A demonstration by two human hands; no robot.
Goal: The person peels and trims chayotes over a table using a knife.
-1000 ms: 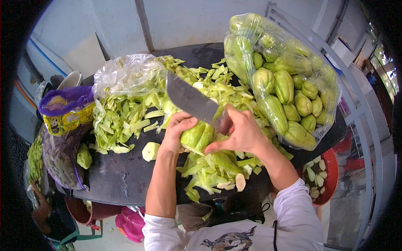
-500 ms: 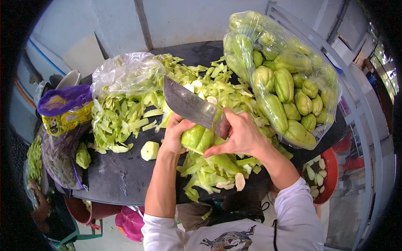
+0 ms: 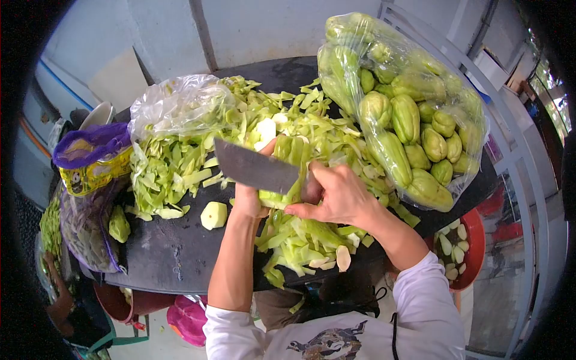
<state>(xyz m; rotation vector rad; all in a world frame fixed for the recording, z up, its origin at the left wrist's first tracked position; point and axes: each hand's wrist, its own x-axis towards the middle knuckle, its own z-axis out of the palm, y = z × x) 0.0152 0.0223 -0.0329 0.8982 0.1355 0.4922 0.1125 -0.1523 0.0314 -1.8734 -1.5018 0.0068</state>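
Note:
My left hand (image 3: 249,195) is wrapped round a green chayote (image 3: 292,150), its fingers partly behind the vegetable and a blade. In my right hand (image 3: 336,192) is a wide-bladed knife (image 3: 255,170); its handle is mostly hidden by the fingers. The blade lies across the chayote, pointing up and left, with a green strip of peel along its edge. Green peelings (image 3: 312,237) are heaped below and behind both hands. A pale cut piece (image 3: 213,215) rests on the dark table (image 3: 162,252) to the left of my left wrist.
A clear bag of whole chayotes (image 3: 414,120) fills the back right. At the left are a plastic bag (image 3: 180,108) over peelings and a purple net sack (image 3: 90,222). A red bucket (image 3: 476,252) with pale pieces stands below the table's right side.
The chayote has turned more upright and shows higher between my hands. The knife blade has tilted flatter and moved down and left. Both hands keep their hold.

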